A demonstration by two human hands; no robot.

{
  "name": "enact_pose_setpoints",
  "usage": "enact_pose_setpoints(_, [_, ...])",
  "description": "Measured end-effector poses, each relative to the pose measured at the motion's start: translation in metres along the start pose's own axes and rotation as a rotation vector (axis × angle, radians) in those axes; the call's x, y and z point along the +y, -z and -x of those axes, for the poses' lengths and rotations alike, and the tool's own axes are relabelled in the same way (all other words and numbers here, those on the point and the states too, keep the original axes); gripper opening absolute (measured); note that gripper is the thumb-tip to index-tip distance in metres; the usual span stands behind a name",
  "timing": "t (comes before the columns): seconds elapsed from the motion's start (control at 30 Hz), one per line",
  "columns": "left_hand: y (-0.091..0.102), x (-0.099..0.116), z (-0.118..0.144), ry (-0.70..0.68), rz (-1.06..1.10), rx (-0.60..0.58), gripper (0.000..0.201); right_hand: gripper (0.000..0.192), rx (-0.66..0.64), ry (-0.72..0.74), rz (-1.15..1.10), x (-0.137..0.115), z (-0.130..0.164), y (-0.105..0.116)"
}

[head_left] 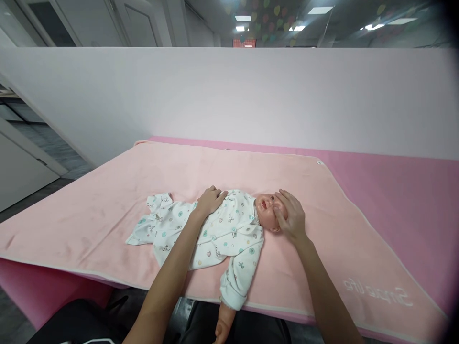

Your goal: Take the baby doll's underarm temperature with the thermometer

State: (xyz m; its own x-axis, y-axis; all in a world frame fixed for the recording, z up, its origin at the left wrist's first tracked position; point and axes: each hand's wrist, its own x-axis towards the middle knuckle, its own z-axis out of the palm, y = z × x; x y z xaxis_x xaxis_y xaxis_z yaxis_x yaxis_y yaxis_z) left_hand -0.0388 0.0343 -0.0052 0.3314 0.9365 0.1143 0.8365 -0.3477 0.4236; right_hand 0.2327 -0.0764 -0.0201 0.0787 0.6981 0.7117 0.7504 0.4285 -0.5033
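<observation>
A baby doll [229, 229] lies on its back on a light pink blanket [107, 200], near the front edge of the desk [394, 191]. The doll wears a white sleepsuit [201, 234] with little coloured pictures on it.

The person's left hand [210, 200] lies flat and open on the doll's tummy, pressing the cloth down. The right hand [292, 217] is open too, and cups the side of the doll's head [267, 208]. Its fingers [283, 198] touch the forehead and cheek. Neither hand is gripping anything tight.

Here is what I think could go wrong. One doll arm [229, 306] hangs over the front edge of the desk, with its little bare hand poking out of the sleeve. The doll lies so close to that edge that a pull toward the person could slide it off, I think. The blanket could slide along with it, since it looks smooth and loose on the darker pink cover below. The hand on the head only rests there, so the head could roll to the side if the body gets tugged. The empty legs of the sleepsuit lie bunched at the far left and could snag or twist.

There is pale writing [378, 291] on the blanket's near right corner. It is upside down from here and faint. It may say "Simple life", but I cannot be sure. A tiny white tag [320, 163] sits at the far corner, too small to read.
</observation>
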Motion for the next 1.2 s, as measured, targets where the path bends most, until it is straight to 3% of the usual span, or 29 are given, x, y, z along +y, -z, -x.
enact_pose_setpoints(0.33, [0.000, 0.000, 0.001, 0.018, 0.012, -0.006, 0.054, 0.037, 0.052, -0.209, -0.225, 0.012, -0.002, -0.002])
enact_pose_setpoints(0.97, [-0.001, -0.001, 0.001, 0.019, 0.012, 0.006, 0.055, 0.039, 0.076, -0.242, -0.247, 0.013, -0.001, -0.004])
enact_pose_setpoints(1.07, [-0.001, -0.001, 0.001, 0.018, 0.015, 0.007, 0.055, 0.041, 0.088, -0.346, -0.366, 0.016, -0.001, -0.006])
enact_pose_setpoints(1.2, [0.000, 0.001, 0.002, 0.030, 0.027, -0.001, 0.055, 0.044, 0.110, -0.615, -0.629, 0.023, -0.003, -0.009])
